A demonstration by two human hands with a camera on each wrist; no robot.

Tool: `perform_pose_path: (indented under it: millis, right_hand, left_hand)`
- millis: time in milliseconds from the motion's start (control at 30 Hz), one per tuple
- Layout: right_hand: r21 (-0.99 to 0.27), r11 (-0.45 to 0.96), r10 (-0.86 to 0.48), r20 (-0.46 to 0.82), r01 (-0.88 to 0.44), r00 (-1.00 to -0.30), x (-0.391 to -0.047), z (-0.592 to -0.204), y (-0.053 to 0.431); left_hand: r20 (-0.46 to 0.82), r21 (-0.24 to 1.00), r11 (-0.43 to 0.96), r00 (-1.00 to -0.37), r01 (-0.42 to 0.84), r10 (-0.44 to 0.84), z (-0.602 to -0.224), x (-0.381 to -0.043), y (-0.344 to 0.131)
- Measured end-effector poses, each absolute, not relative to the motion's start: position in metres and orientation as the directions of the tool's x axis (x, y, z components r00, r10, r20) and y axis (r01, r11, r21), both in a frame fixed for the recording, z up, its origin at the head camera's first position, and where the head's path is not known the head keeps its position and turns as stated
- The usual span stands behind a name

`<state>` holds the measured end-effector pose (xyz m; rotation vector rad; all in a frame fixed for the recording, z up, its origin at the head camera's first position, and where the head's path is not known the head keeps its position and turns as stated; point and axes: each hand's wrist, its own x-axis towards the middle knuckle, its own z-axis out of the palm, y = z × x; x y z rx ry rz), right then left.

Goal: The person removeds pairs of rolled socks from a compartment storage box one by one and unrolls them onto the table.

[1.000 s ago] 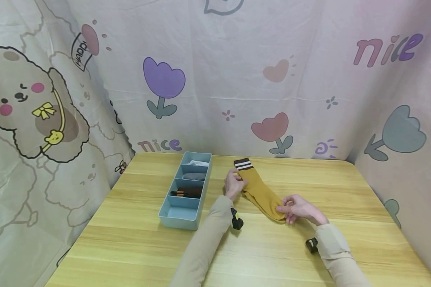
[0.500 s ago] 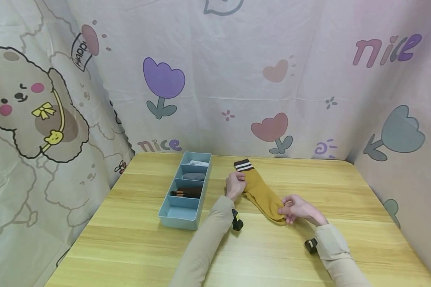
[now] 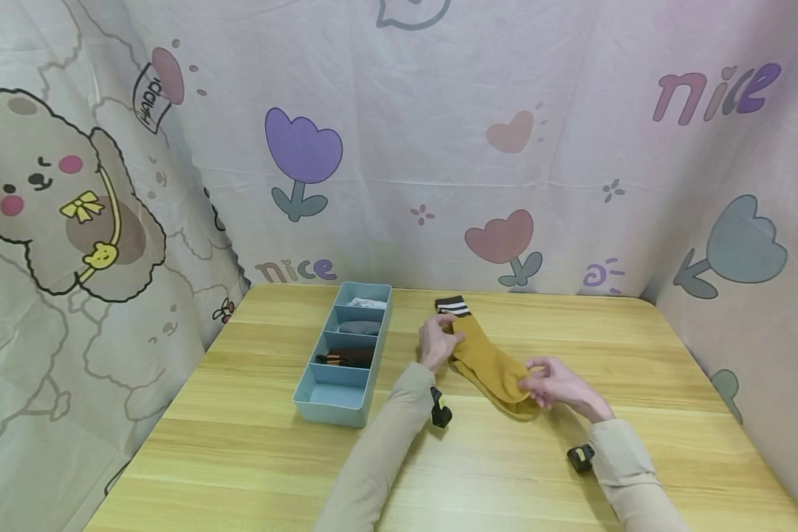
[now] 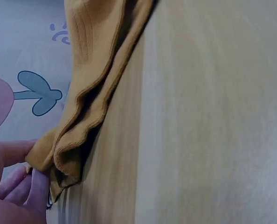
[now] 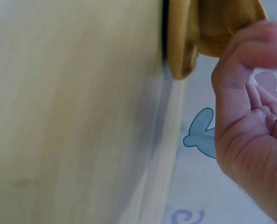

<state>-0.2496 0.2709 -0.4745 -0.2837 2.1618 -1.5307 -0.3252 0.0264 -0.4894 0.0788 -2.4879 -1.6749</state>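
A pair of mustard-yellow socks [image 3: 484,356], one laid over the other, stretches diagonally across the table with its dark, white-striped cuff at the far end. My left hand [image 3: 437,342] pinches the left edge just below the cuff. In the left wrist view, thumb and fingers close on the bunched sock fabric [image 4: 89,88], and two layers with a gap show along the side. At the toe end, my right hand [image 3: 561,386] pinches the fabric with bent fingers. The right wrist view has the toe fabric [image 5: 218,28] raised off the table behind those fingers, which partly cover it.
Left of the socks stands a blue-grey divided box [image 3: 370,391]. White, grey and dark brown cloth items lie in its back compartments; the front compartment shows its bare floor. The wooden table [image 3: 239,443] meets a printed curtain [image 3: 406,148] at the back and sides.
My right hand has shifted slightly right, and the toe end has moved with it and risen a little. The cuff has slid slightly right. My left hand stays near the cuff, its fingers slightly shifted.
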Motion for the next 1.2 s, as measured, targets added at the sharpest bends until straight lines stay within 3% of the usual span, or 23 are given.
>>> perform_pose_path:
  millis: [267,500,667,900,1200]
  right_hand:
    - [-0.952,0.276,-0.367,-0.231,0.132,-0.901,-0.249,-0.471,0.270]
    - [-0.964,0.234,-0.348,-0.202,0.124,-0.915,-0.249,-0.471,0.270]
    - [-0.982,0.183,-0.296,-0.095,0.041,-0.950,-0.250,-0.467,0.271]
    - [-0.993,0.008,-0.160,0.115,-0.118,-0.980,-0.249,-0.449,0.277]
    - [-0.992,-0.024,-0.064,0.122,-0.120,-0.990,-0.243,-0.445,0.290]
  left_hand:
    - [-0.002,0.942,0.335,-1.000,-0.006,-0.011,-0.491,-0.326,0.021]
    - [-0.009,0.945,0.328,-0.998,0.011,0.059,-0.493,-0.327,0.019]
    - [0.005,0.953,0.300,-0.994,0.037,0.105,-0.491,-0.330,0.020]
    - [0.073,0.953,0.280,-0.984,0.117,0.160,-0.477,-0.341,0.032]
    - [0.062,0.935,0.328,-0.971,0.138,0.231,-0.475,-0.345,0.060]
